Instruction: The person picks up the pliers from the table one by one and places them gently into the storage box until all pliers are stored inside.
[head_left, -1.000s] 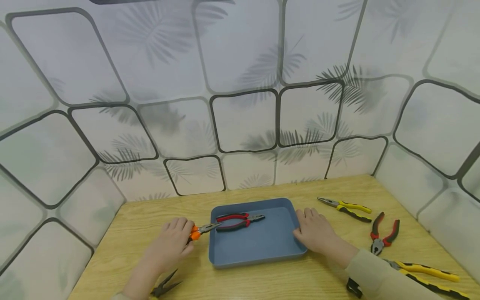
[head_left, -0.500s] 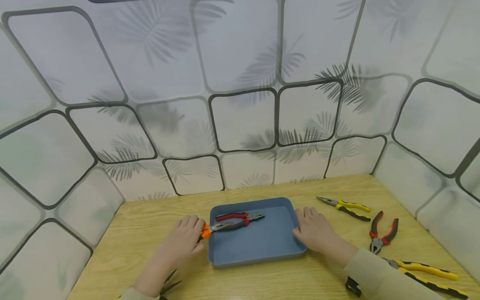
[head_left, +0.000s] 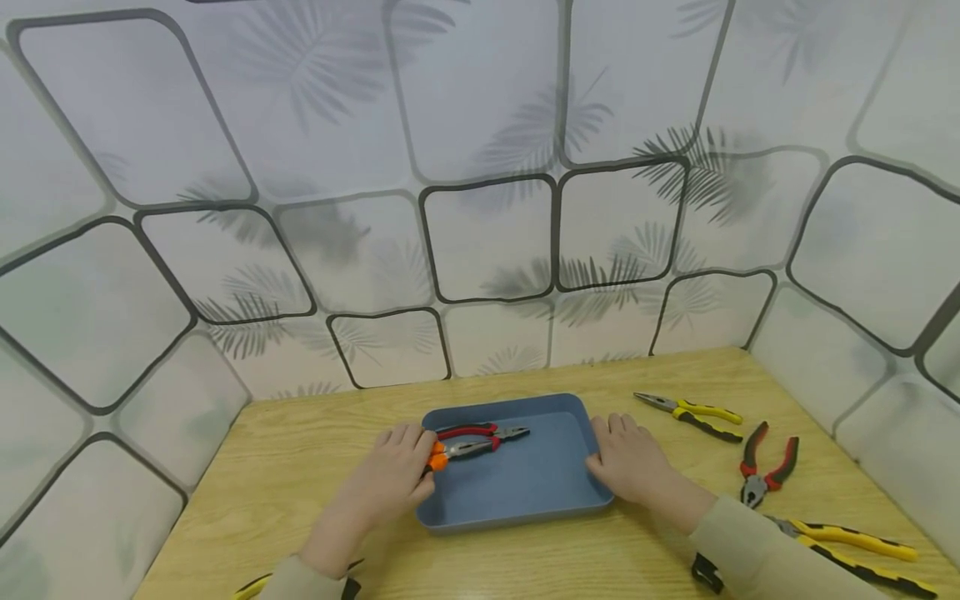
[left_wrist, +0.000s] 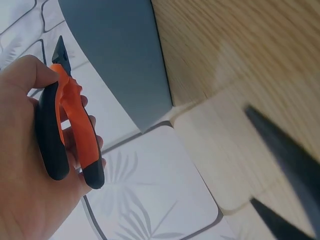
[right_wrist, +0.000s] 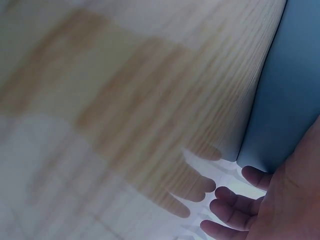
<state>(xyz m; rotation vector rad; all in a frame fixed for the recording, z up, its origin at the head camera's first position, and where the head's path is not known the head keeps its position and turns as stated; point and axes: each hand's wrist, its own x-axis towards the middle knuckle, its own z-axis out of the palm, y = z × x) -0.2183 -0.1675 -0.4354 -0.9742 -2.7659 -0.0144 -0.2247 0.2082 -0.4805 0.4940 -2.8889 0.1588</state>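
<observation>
My left hand (head_left: 393, 471) grips orange-and-black long-nose pliers (head_left: 457, 451) by the handles at the left rim of a blue-grey tray (head_left: 525, 523). Their jaws point right over the tray's inside. In the left wrist view, the thumb lies along one handle of the pliers (left_wrist: 75, 115) and the fingers wrap behind. Red-and-black combination pliers (head_left: 512, 433) lie in the tray, partly covered by the held pair. My right hand (head_left: 630, 461) holds the tray's right side, thumb at the rim; in the right wrist view its fingers (right_wrist: 232, 215) show beside the outer wall.
On the wooden table (head_left: 300, 425), right of the tray, lie yellow-and-black long-nose pliers (head_left: 693, 415), red-and-black pliers (head_left: 765, 475) and larger yellow-and-black pliers (head_left: 855, 540). A black piece (head_left: 707, 575) shows by the right sleeve. Another yellow-handled tool (head_left: 252, 588) is mostly hidden under the left sleeve. A patterned wall stands behind.
My left hand has moved right, carrying the orange-handled pliers from outside the left rim to over the tray. My right hand and the tray have stayed in place.
</observation>
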